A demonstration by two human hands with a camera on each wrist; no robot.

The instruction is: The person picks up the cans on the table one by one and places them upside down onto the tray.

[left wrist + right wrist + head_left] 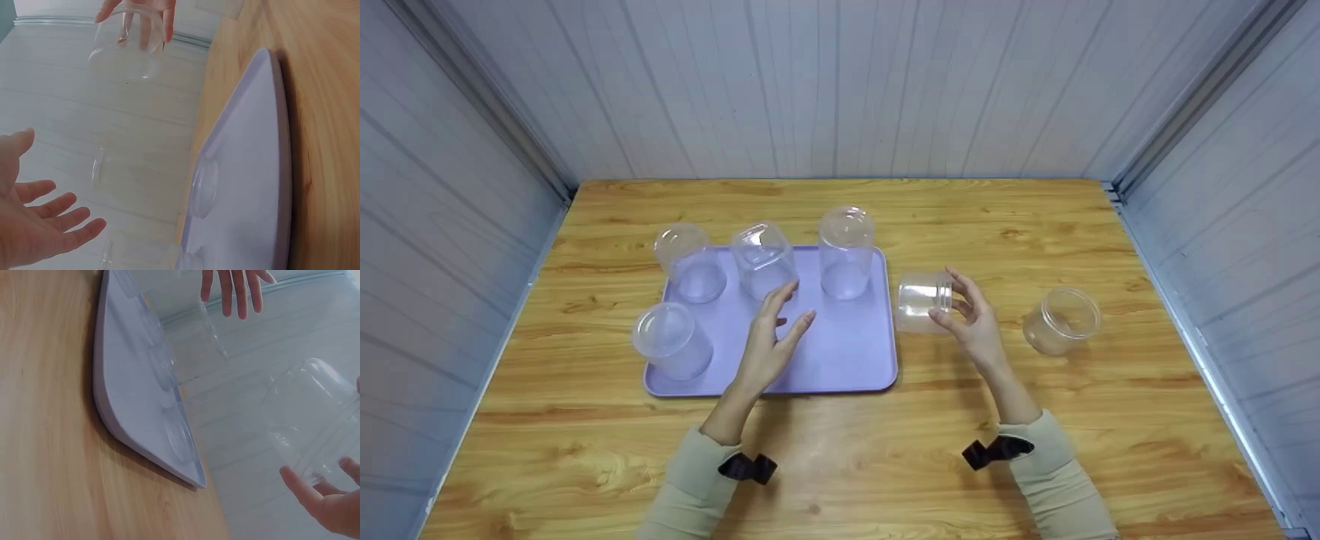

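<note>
My right hand (976, 326) grips a clear plastic jar (922, 306) by its ridged neck, thumb on the near side and fingers on the far side. The jar is held sideways in the air, its closed end to the left, just right of the purple tray (840, 356). Over the tray, my left hand (771, 341) is spread with thumb and fingers apart and holds nothing. The left wrist view shows this left hand (34, 219) apart from any jar. In the right wrist view the held jar (306, 416) looks empty.
Several clear jars stand on the tray: one at its front left (673, 341), and others along its back edge, left (697, 274), middle (765, 262) and right (846, 255). Another jar (1061, 322) stands on the wooden table (885, 465) at the right. Panelled walls (840, 90) enclose the back and sides.
</note>
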